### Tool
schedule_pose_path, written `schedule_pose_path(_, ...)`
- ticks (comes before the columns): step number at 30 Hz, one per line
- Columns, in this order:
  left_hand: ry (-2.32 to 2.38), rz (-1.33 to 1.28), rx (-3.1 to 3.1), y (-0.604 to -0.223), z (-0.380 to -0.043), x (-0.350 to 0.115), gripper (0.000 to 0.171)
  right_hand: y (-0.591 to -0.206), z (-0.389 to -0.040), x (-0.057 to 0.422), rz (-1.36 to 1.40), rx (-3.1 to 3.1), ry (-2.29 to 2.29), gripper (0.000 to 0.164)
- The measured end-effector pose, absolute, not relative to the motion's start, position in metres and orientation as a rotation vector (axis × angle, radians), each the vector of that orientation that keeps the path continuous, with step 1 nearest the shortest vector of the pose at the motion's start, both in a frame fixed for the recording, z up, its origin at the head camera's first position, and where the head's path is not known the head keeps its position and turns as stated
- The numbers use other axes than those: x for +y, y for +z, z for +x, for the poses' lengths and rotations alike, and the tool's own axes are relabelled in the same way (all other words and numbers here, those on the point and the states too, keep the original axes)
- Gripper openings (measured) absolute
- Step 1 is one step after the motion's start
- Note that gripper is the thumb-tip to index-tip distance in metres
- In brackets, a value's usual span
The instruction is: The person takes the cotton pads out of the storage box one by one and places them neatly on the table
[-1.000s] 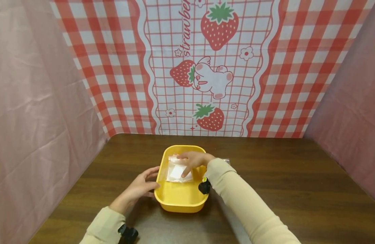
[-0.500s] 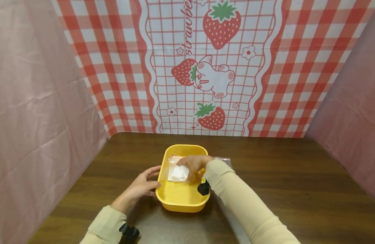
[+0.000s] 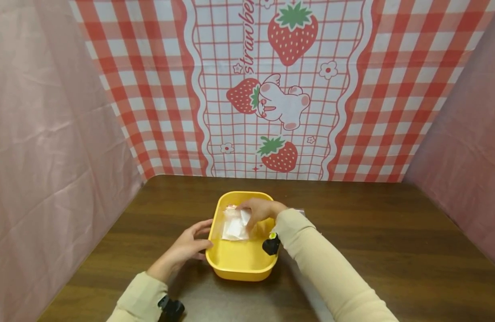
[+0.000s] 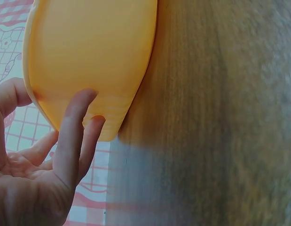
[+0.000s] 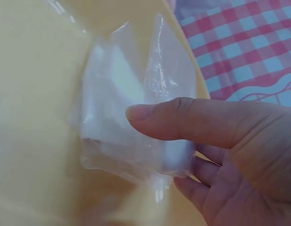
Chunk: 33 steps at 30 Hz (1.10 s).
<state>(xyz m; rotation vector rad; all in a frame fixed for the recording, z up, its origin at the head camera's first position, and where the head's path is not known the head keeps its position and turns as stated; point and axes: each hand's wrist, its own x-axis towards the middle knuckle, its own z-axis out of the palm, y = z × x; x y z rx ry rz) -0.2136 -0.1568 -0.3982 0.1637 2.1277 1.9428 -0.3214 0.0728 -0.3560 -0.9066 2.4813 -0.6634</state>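
A yellow plastic bin (image 3: 237, 264) stands on the table with small clear plastic bags (image 3: 234, 228) lying in it, white showing through them. My right hand (image 3: 260, 212) reaches over the bin's right side. In the right wrist view its thumb lies on top of the crinkled bags (image 5: 117, 94) and its fingers are behind them, pinching them; the fingertips are partly hidden. My left hand (image 3: 187, 243) rests against the bin's left side, fingers spread. The left wrist view shows fingers (image 4: 77, 108) touching the outer wall of the bin (image 4: 93, 52).
Just right of the bin, a clear bag edge (image 3: 299, 211) shows on the brown wooden table (image 3: 352, 241), mostly hidden behind the right sleeve. A strawberry-print checked cloth (image 3: 279, 156) hangs at the back. Pink curtains (image 3: 58, 156) close off both sides.
My right hand dipped to the bags' right edge, then came up slightly, and a white flap now stands raised at its fingers. The left hand stays on the bin's side.
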Motion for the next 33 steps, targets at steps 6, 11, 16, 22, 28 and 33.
schedule_pose_path(6, 1.934, 0.163, 2.137, -0.399, -0.214, -0.155, 0.065, -0.343, -0.318, 0.078, -0.858, 2.545, -0.657, 0.069)
schedule_pose_path(11, 1.925, 0.171, 2.142, -0.4, -0.214, -0.154, 0.066, -0.332, -0.312, 0.088, -0.855, 2.587, -0.677, 0.069)
schedule_pose_path(16, 1.925, 0.146, 2.151, -0.399, -0.213, -0.154, 0.065, -0.32, -0.309, 0.101, -0.86, 2.622, -0.699, 0.069)
schedule_pose_path(22, 1.924, 0.132, 2.165, -0.398, -0.21, -0.158, 0.067, -0.311, -0.305, 0.119, -0.887, 2.641, -0.776, 0.068)
schedule_pose_path(28, 1.923, 0.125, 2.159, -0.397, -0.21, -0.157, 0.066, -0.31, -0.301, 0.145, -0.845, 2.699, -0.865, 0.071)
schedule_pose_path(33, 1.91, 0.134, 2.167, -0.397, -0.212, -0.154, 0.066, -0.315, -0.299, 0.171, -0.813, 2.791, -0.815, 0.071)
